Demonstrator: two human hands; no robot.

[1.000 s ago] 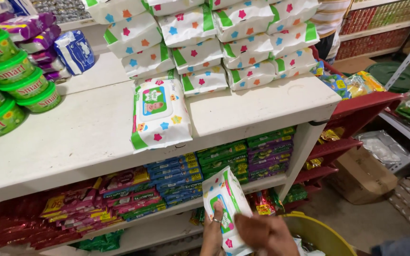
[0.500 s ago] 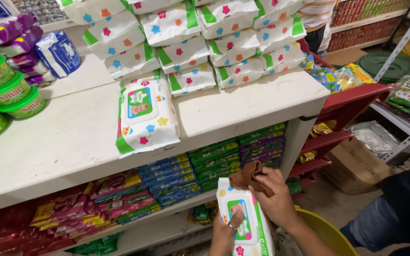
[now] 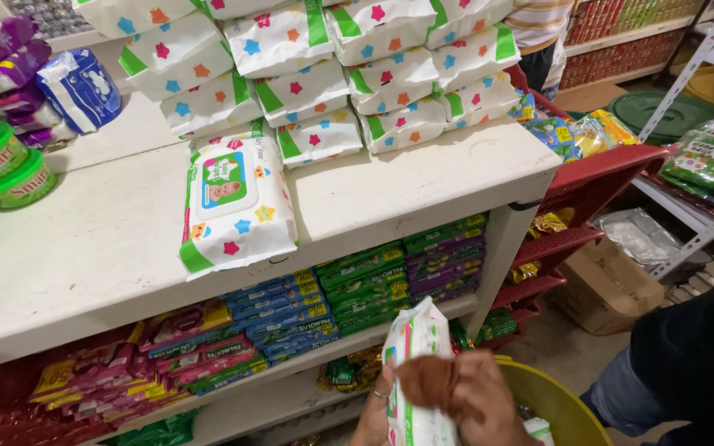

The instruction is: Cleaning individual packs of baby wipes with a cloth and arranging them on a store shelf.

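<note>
Shop shelving fills the view: a white shelf (image 3: 423, 186) carries stacked wipe packs (image 3: 332, 74) at the back, and one loose wipe pack (image 3: 237, 202) lies flat near the front edge. Green tubs (image 3: 2, 165) stand at the far left; bars of soap (image 3: 357, 289) line the shelf below.

At the bottom edge, both hands hold a held wipe pack (image 3: 413, 351) upright above a yellow bucket (image 3: 551, 400). The left hand (image 3: 373, 413) grips its lower left side, fingers curled around it and partly hidden. The right hand (image 3: 477, 396) presses a brown cloth (image 3: 427, 381) against the pack's face, fingers closed over the cloth.

Judgement: the step in hand appears to be wiping the pack clean. The next move calls for a steady left grip while the cloth passes over the remaining faces.
</note>
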